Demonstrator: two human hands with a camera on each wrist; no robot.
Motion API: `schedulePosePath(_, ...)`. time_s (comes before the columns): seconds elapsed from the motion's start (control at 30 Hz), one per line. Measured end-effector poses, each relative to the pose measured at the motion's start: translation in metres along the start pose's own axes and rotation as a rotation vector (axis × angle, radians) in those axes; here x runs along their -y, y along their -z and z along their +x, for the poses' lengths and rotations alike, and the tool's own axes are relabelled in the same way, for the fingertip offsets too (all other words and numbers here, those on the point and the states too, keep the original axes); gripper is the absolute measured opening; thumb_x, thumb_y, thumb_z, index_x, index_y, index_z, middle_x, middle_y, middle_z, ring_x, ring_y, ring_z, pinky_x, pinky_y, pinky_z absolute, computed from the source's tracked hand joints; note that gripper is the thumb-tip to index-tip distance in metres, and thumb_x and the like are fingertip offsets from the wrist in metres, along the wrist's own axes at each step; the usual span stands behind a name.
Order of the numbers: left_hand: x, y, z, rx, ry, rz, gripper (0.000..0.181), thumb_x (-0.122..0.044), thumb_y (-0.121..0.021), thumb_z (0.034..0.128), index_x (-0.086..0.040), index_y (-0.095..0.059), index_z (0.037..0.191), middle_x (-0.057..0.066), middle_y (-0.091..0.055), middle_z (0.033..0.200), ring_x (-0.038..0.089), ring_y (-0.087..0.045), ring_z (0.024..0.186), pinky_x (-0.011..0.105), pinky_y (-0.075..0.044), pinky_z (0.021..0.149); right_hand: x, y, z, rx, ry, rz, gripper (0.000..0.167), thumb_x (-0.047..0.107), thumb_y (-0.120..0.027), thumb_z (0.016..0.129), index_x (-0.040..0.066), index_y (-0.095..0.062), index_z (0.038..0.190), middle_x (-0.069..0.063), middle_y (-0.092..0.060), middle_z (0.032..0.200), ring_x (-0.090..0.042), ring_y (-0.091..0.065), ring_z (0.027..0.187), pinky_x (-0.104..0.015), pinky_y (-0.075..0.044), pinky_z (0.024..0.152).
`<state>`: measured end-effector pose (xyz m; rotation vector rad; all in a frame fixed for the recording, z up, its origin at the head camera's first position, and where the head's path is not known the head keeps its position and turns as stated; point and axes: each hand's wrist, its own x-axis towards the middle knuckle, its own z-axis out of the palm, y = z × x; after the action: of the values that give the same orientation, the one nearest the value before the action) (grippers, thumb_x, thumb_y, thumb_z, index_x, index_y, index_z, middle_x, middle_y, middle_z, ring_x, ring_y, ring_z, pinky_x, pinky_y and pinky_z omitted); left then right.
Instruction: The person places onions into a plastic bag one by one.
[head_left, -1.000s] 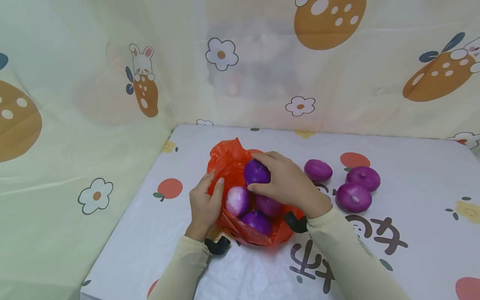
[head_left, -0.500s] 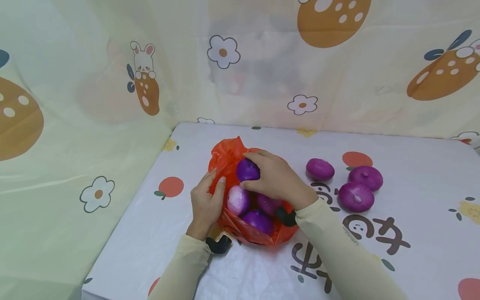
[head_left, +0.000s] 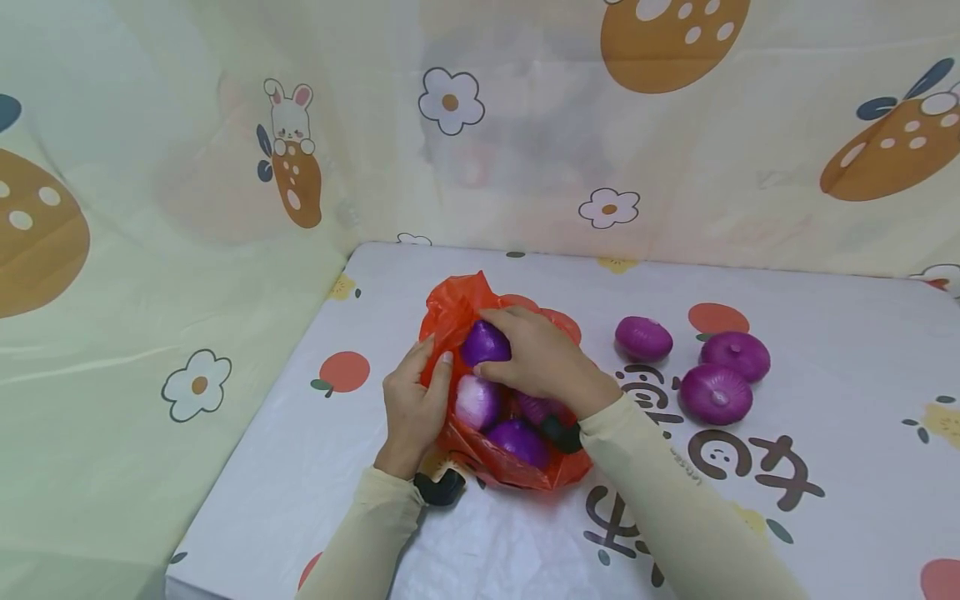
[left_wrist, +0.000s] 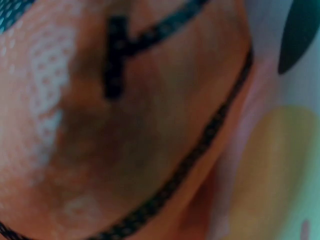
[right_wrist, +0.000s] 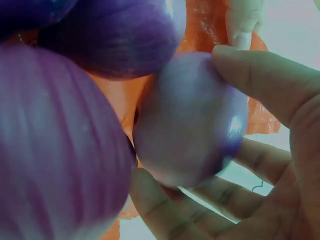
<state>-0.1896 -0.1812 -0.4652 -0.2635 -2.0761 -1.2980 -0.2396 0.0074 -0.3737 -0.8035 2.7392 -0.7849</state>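
While a pale curtain (head_left: pixel 525 167) printed with carrots and flowers fills the upper frame of the head view, a table (head_left: pixel 465 550) under a white cloth spreads across the lower part, and my two cream sleeves (head_left: pixel 675 492) reach in from the bottom edge. Near the centre sits a red plastic bag (head_left: pixel 456 298), its mouth spread wide. From the right, my right hand (head_left: pixel 546 360) leans over it, thumb and fingers clamped round a purple onion (head_left: pixel 484 343) at the upper part of the opening; whether that onion rests on anything, I can't tell. On the bag's left edge, my left hand (head_left: pixel 414 402) grips the film between thumb and fingers. Lower in the bag lie a white-patched onion (head_left: pixel 477 402), a darker onion (head_left: pixel 517 442) and a half-hidden onion (head_left: pixel 538 407). Three loose onions (head_left: pixel 716 395) lie on the cloth right of centre.
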Motion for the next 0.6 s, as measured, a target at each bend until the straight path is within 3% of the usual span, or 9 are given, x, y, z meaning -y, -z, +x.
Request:
schedulePosePath(0.27,-0.0004,-0.0016,0.0008,-0.018,-0.01,0.03,0.033,-0.007,-0.067,0.0985,0.008,-0.07,0.127,0.022,-0.071,0.127,0.034,-0.066,0.126,0.049,-0.046,0.113,-0.0023,0.0001,-0.0017,-0.035,0.066,-0.03,0.071,0.032,-0.079,0.092,0.004,-0.053,0.152,-0.017,-0.056,0.151,-0.035,-0.049,0.143,-0.055,-0.042,0.118)
schedulePosePath(0.6,0.0011,-0.0016,0.0,-0.012,-0.007,0.044,0.033,-0.009,-0.068,0.0982,0.007,-0.071,0.127,0.021,-0.071,0.127,0.034,-0.067,0.125,0.051,-0.047,0.112,-0.0056,0.0004,-0.0084,-0.028,0.036,-0.01,0.069,0.034,-0.078,0.093,0.007,-0.054,0.151,-0.016,-0.055,0.151,-0.036,-0.05,0.142,-0.057,-0.041,0.118)
